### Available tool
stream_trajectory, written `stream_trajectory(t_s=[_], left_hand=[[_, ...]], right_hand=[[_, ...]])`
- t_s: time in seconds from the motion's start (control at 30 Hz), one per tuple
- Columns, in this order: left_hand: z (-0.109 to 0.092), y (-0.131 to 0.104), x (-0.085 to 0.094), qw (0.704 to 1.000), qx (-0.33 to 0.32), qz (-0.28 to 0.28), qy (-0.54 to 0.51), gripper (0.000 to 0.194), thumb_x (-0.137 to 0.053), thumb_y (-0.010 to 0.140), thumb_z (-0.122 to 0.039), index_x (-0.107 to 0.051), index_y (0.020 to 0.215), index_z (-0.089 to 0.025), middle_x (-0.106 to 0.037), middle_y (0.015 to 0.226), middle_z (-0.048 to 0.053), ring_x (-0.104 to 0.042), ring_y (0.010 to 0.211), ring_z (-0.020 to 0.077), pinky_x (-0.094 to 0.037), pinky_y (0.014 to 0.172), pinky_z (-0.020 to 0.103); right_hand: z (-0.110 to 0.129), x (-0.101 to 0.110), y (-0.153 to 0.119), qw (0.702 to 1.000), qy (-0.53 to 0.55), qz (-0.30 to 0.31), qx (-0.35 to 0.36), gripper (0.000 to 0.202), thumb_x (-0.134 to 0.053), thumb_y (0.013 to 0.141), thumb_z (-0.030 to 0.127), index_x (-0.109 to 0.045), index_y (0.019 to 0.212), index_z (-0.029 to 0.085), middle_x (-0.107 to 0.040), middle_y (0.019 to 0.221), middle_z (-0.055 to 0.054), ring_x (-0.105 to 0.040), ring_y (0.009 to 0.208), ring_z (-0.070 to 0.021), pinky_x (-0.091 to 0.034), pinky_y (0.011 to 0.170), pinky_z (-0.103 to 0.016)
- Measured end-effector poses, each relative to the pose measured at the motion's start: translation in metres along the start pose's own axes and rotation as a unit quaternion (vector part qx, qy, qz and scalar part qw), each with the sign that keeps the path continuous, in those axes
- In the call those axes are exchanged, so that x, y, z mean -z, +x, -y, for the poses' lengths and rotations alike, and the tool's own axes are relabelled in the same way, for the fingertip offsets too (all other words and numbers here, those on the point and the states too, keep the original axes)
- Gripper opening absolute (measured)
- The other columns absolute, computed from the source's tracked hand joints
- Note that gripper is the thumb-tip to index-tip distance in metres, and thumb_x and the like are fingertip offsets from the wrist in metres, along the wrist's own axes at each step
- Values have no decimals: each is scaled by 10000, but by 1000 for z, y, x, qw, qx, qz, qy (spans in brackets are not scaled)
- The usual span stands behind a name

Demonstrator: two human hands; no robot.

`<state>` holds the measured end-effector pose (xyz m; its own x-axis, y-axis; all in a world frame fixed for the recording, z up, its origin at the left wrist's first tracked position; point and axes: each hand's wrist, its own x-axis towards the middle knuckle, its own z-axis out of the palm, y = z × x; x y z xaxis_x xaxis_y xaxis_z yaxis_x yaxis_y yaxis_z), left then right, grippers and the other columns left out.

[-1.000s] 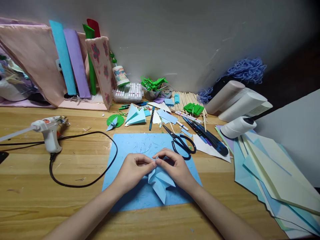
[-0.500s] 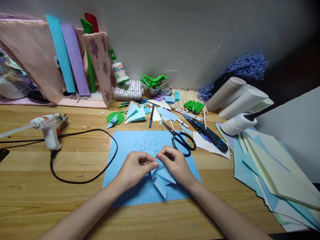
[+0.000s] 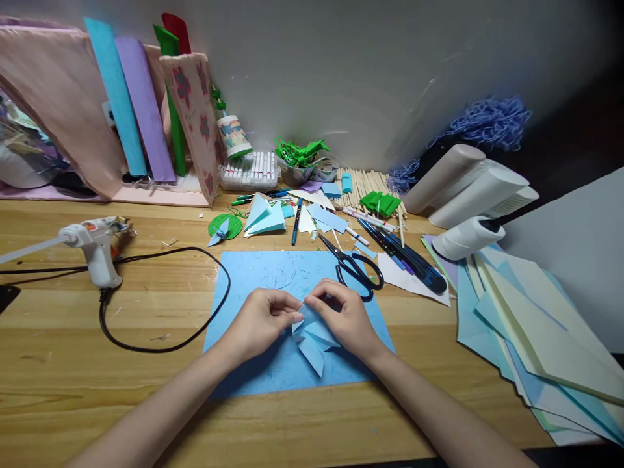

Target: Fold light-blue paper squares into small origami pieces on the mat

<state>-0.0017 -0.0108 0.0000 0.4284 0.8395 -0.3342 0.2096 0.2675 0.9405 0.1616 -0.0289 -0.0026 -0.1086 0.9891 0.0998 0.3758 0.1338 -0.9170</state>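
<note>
The right hand (image 3: 344, 317) held the folded light-blue paper (image 3: 312, 348) by its top, thumb and forefinger pinched together, over a blue sheet (image 3: 238, 270) on the wooden table (image 3: 146, 403). The left hand (image 3: 260, 322) had thumb and forefinger close together at the paper's upper left edge; whether they gripped it was hard to tell, the fingers hiding the contact. The paper's pointed flaps spread below, and its thinness suggested that uneven pulling could tear the top or skew the creases. Black-handled scissors (image 3: 358, 270) lay just beyond the right hand, across the sheet's far right corner, where a careless outward sweep might knock them.
</note>
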Motion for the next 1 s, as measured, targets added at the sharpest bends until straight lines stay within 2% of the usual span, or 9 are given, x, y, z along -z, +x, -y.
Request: stream_trajectory(t_s=[0.13,0.23,0.37,0.47,0.6,0.7,0.8,0.9,1.0], left_hand=[[1,2,1,1000,-4,-11,2,88,-652,649,-169,-626,722,-126,-650,654,20,-599,623,124,-444,573,203],[0,2,1,998,-43,-23,38,45,-628,676,-165,-611,708,-138,-653,685,24,-607,653,129,-446,596,210],[0,0,1,986,-113,-52,108,86,-618,702,-192,-567,770,-174,-631,652,-14,-590,618,117,-422,579,207],[-1,-1,2,981,-139,-66,117,132,-634,694,-211,-529,767,-179,-602,638,-30,-566,596,106,-416,571,202],[-6,-2,3,985,-141,-62,79,81,-598,731,-233,-560,750,-163,-610,707,-2,-574,653,113,-444,613,209],[-13,-2,3,990,-128,-20,54,104,-536,774,-192,-620,824,-156,-653,826,37,-601,765,132,-467,721,235],[-16,-3,3,993,-112,18,32,159,-584,739,-170,-638,886,-146,-664,893,58,-612,816,147,-472,792,264],[-15,-3,3,992,-122,4,30,108,-623,714,-183,-661,804,-138,-668,855,59,-614,807,154,-479,779,260],[-13,-4,1,989,-128,-39,59,75,-624,715,-195,-669,717,-136,-673,779,53,-617,748,151,-483,720,245]], right_hand=[[-3,2,2,999,10,31,-18,128,-590,775,277,-602,699,174,-593,703,-8,-549,677,-133,-407,589,-235],[-4,3,2,998,22,52,-35,113,-619,747,281,-604,715,174,-611,706,-5,-555,669,-130,-422,592,-231],[-3,2,2,998,28,37,-41,96,-597,758,247,-593,701,171,-596,680,6,-541,649,-117,-412,571,-217],[-3,1,1,998,40,30,-44,98,-601,753,254,-583,705,171,-582,680,7,-533,643,-117,-408,558,-218],[-5,4,3,996,71,-8,-52,126,-616,742,287,-571,713,173,-576,693,-2,-537,657,-126,-420,560,-223],[-6,9,7,993,88,-43,-59,153,-624,733,310,-564,712,171,-577,693,-7,-539,649,-128,-433,566,-226],[-5,11,9,992,95,-59,-60,171,-637,719,320,-558,696,171,-572,679,-1,-539,637,-125,-436,565,-225],[-4,10,7,992,104,-52,-54,166,-640,720,319,-561,698,175,-572,685,-2,-545,651,-129,-441,561,-224],[-2,7,3,993,102,-44,-41,152,-628,735,314,-567,706,178,-579,696,-6,-556,672,-133,-452,572,-226]])
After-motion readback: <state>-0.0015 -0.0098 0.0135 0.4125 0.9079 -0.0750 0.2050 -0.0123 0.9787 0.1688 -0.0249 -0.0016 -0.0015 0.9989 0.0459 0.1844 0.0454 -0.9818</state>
